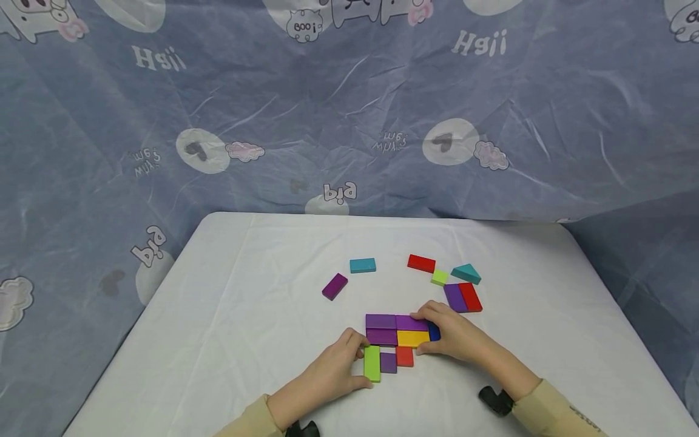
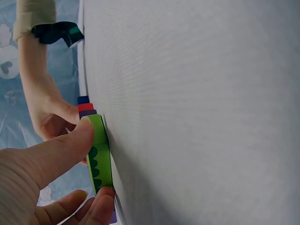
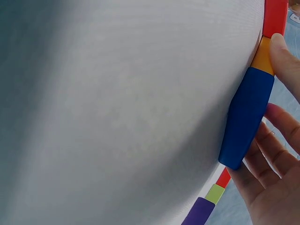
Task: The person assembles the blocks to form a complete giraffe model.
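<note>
L hand [image 1: 337, 365]: thumb & fingers clamped on lime blk [image 1: 372, 364], one at each end; blk lies flat on table [image 1: 262, 340], long way near-to-far. R hand [image 1: 455, 332]: fingers curled round R end of the group, clamped on blue blk [image 1: 434, 331] w/ thumb on yellow blk [image 1: 412, 338]; index tip at far purple blk [image 1: 411, 323].

Two more purple blks [image 1: 381, 321] make up group's L half, one behind the other. Lime's far end abuts the nearer one. Just R of lime: violet blk [image 1: 388, 363], small gap above it, then red blk [image 1: 405, 357] under yellow.

Farther back, apart from group: loose purple [image 1: 335, 286], teal blk [image 1: 363, 265] nr it; to R, another red [image 1: 422, 263], sm. lime cube [image 1: 439, 277], teal triangle [image 1: 466, 274], plus violet/red pair [image 1: 463, 298] side by side. Blue printed sheet [image 1: 327, 103] behind table.
</note>
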Demonstrator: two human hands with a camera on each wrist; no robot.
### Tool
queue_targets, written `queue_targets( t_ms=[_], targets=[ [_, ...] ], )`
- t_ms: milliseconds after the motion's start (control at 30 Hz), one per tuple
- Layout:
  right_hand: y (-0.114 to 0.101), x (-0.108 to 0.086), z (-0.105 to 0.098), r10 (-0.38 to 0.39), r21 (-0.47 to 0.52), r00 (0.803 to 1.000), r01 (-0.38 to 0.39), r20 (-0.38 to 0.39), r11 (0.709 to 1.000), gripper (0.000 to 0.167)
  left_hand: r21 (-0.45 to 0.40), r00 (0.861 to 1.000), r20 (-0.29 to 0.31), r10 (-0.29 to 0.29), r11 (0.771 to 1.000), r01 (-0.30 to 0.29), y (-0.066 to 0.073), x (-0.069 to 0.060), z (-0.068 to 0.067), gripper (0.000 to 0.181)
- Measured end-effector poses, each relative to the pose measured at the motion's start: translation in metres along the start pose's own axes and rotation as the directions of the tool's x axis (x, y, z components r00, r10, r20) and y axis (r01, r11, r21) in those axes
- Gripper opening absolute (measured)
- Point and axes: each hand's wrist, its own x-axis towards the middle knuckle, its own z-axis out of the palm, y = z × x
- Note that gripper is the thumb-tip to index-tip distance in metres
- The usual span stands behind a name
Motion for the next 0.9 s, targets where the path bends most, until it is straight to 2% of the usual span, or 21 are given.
queue_targets(
  t_ms=[200,367,467,567,700,800,900],
  targets=[
    [0.001,0.001,0.0,0.003,0.002,1.0,-0.003,-0.001,1.0,0.06,0.005,0.999,-0.018,0.027,1.0,-0.027,-0.002,0.0,0.0,0.06],
    [0.002,0.001,0.001,0.011,0.009,1.0,-0.011,0.008,1.0,0.06,0.096,0.991,-0.074,0.111,0.99,-0.104,0.002,0.001,-0.002,0.05],
    [0.003,0.001,0.001,0.016,0.014,1.0,-0.016,0.011,1.0,0.061,0.165,0.984,-0.076,0.162,0.975,-0.147,0.008,0.008,-0.005,0.04],
    [0.003,0.0,0.0,0.022,0.02,1.0,-0.022,0.014,1.0,0.061,0.243,0.977,-0.031,0.21,0.95,-0.196,0.015,0.017,-0.007,0.032],
    [0.003,0.001,-0.001,0.036,0.034,0.999,-0.037,0.022,0.999,0.061,0.337,0.961,0.05,0.274,0.901,-0.274,0.023,0.028,-0.006,0.029],
    [0.002,0.001,-0.001,0.041,0.047,0.999,-0.043,0.03,0.998,0.06,0.375,0.954,0.091,0.284,0.878,-0.297,0.026,0.034,-0.004,0.03],
    [0.0,0.001,-0.002,0.04,0.05,0.999,-0.042,0.035,0.998,0.059,0.394,0.954,0.108,0.278,0.869,-0.298,0.029,0.036,-0.003,0.033]
  ],
)
